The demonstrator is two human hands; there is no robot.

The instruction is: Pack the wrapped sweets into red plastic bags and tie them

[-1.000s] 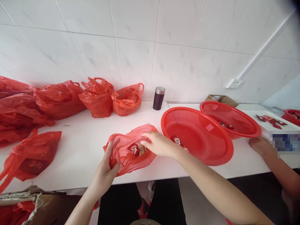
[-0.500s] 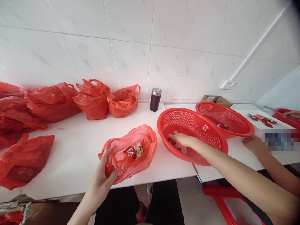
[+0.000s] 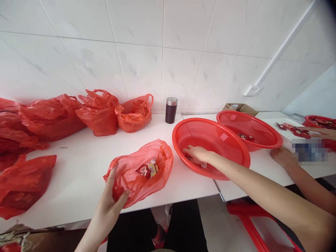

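Left fingers [image 3: 123,200] holding bag [image 3: 158,184], right [image 3: 193,151] inside basket [image 3: 207,128]

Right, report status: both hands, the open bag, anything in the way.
Left hand gripping edge of open red plastic bag. Right hand inside nearer red colander, grip unclear. Red packet and yellow packet in bag. Colander's side between right hand and bag.

Bright, diffuse light on tiled wall [image 3: 139,70], soft shadows, wide-angle edge distortion, dark upper-right corner, pixelated patch [image 3: 311,151] at right
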